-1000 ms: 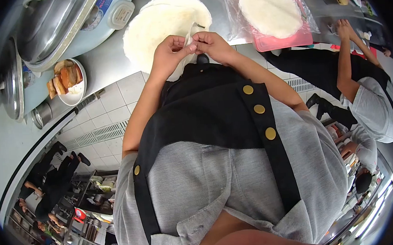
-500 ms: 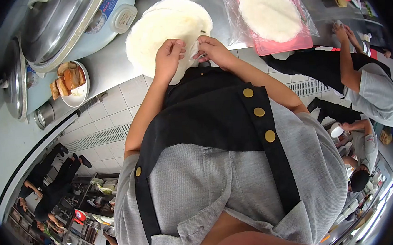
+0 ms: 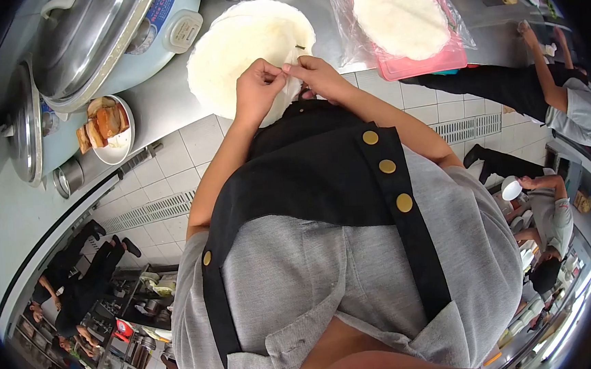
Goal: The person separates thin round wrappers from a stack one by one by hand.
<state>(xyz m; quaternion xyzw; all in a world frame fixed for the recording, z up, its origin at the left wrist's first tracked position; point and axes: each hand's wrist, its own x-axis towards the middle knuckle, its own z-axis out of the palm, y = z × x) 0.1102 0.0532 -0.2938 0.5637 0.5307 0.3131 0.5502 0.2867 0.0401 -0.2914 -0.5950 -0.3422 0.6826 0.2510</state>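
Observation:
A pile of thin round dough wrappers [image 3: 235,58] lies on the steel counter in front of my body, its near part hanging over the edge. My left hand [image 3: 259,91] is closed above the near side of the pile, thumb and forefinger meeting at the edge of a thin sheet. Beside it, my right hand [image 3: 318,79] pinches the same whitish sheet, and the two hands nearly touch. Part of the sheet is hidden behind my fingers. A small dark strip [image 3: 300,46] shows on the pile's right side.
To the right, another stack of round wrappers [image 3: 400,16] rests in clear plastic on a pink board [image 3: 424,64]. Large rice cookers [image 3: 116,67] and a white bowl [image 3: 120,150] of browned food blocks stand at left. Co-workers [image 3: 567,97] are on both sides.
My hands have come closer together, the right one shifting slightly left to meet the left fingertips. At right, a co-worker has moved farther away.

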